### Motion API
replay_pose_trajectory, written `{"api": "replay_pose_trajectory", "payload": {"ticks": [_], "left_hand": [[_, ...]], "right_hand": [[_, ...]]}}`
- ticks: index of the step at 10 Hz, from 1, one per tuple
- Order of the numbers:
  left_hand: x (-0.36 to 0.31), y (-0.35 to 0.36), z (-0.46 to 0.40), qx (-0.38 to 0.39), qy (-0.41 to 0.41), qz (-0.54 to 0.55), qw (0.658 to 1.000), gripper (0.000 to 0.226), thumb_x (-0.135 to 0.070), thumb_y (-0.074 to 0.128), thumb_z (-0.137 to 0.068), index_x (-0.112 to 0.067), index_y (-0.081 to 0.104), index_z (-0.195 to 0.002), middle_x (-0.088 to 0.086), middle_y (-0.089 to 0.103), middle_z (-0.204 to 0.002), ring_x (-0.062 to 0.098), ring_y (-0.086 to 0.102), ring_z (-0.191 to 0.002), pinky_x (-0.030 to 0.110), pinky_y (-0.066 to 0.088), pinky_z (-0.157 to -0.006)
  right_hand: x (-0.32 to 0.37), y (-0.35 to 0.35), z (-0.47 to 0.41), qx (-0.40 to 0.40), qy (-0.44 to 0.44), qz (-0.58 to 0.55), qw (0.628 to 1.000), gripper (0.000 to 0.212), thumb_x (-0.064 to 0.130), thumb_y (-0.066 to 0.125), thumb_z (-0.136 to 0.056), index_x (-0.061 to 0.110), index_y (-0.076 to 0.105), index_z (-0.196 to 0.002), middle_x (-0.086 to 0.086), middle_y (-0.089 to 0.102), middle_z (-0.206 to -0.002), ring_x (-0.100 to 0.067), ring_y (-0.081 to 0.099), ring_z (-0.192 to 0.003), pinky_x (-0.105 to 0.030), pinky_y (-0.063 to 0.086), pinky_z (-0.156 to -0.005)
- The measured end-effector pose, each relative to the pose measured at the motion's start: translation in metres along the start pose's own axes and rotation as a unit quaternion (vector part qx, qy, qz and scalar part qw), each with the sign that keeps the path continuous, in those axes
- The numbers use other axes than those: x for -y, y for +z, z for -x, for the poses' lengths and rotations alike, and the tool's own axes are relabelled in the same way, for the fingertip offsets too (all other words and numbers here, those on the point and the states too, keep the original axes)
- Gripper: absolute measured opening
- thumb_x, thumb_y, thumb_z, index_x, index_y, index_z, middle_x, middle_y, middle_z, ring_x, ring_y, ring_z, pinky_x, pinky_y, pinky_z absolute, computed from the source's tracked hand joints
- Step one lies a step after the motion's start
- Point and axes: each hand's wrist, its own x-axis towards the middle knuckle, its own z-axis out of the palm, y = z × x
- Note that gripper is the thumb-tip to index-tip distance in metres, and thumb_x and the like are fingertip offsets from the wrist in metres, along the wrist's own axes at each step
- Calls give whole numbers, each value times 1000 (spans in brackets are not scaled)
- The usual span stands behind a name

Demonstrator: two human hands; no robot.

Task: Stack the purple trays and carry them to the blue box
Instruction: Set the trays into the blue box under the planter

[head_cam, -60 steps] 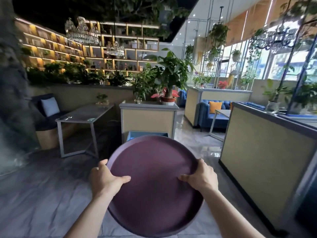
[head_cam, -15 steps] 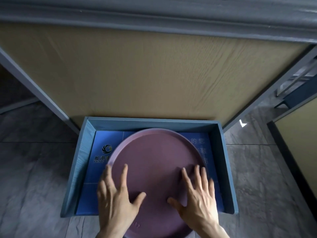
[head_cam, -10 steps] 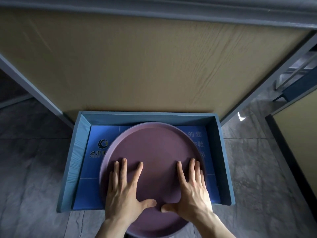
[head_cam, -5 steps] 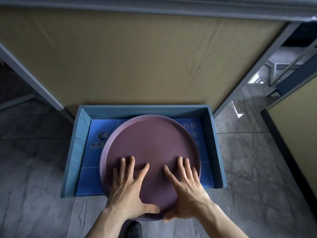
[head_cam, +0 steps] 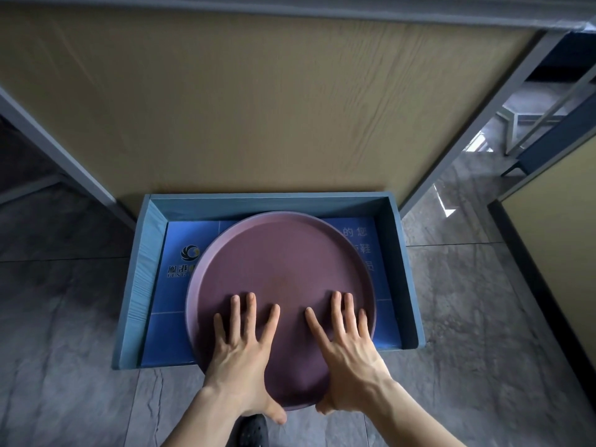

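1. Round purple tray (head_cam: 280,285) sits over the blue box (head_cam: 398,272), tilted: far rim is inside the box near the back wall, near rim sticks out past the box's open front edge over the floor.
2. Only one tray surface is visible from above; can't tell if more trays are stacked under it.
3. Left hand (head_cam: 240,359): fingers spread wide and flat on the tray's inner surface, thumb hooked at or under the near rim. Palm down, holding the tray.
4. Right hand (head_cam: 348,356): same pose, mirrored. Fingers splayed on the tray face, thumb curled at the near rim by the tray's bottom edge.
5. Hands are side by side on the near half of the tray, apart, not touching each other.
6. Box is a shallow open-top blue carton with printed Chinese text and a round logo (head_cam: 189,252) on its bottom panel, partly covered by the tray.
7. Box rests on grey stone floor tiles (head_cam: 64,333), back wall against a tan wood-grain panel (head_cam: 258,108) with grey trim.
8. Dark perforated shoe (head_cam: 250,432) shows at the bottom edge, between the forearms.
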Motion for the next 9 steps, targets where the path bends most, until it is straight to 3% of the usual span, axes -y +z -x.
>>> {"api": "replay_pose_trajectory", "payload": {"ticks": [3, 6, 8, 9], "left_hand": [[-2, -1, 1, -3, -3, -2, 1000, 174, -81, 78, -29, -25, -41, -143, 23, -44, -153, 47, -41, -140, 71, -9, -116], [-5, -3, 0, 2, -15, -11, 1000, 175, -82, 78, -24, -29, -33, -149, 20, -37, -158, 47, -35, -143, 68, -6, -117], [-2, -2, 4, -18, -9, 0, 1000, 173, -83, 75, -24, -33, -38, -145, 16, -42, -156, 43, -38, -143, 65, -8, -120], [-2, -4, 16, -21, -3, 29, 999, 165, -83, 73, -27, -41, -40, -140, 10, -41, -158, 36, -36, -146, 61, -7, -121]], "right_hand": [[2, -1, 1, -6, 0, 8, 1000, 156, 62, 84, -49, 26, -26, -154, -33, -33, -154, -54, -32, -142, -67, -2, -119], [0, 3, 0, -11, 3, 20, 1000, 159, 64, 86, -47, 26, -23, -155, -33, -32, -155, -53, -30, -143, -66, -1, -119], [-5, 1, 1, -11, 4, -22, 1000, 164, 79, 83, -38, 36, -25, -154, -26, -37, -157, -43, -38, -143, -62, -7, -121], [-7, -10, 7, -8, 7, -69, 998, 152, 91, 69, -41, 42, -17, -156, -16, -33, -161, -36, -37, -145, -59, -12, -121]]}}
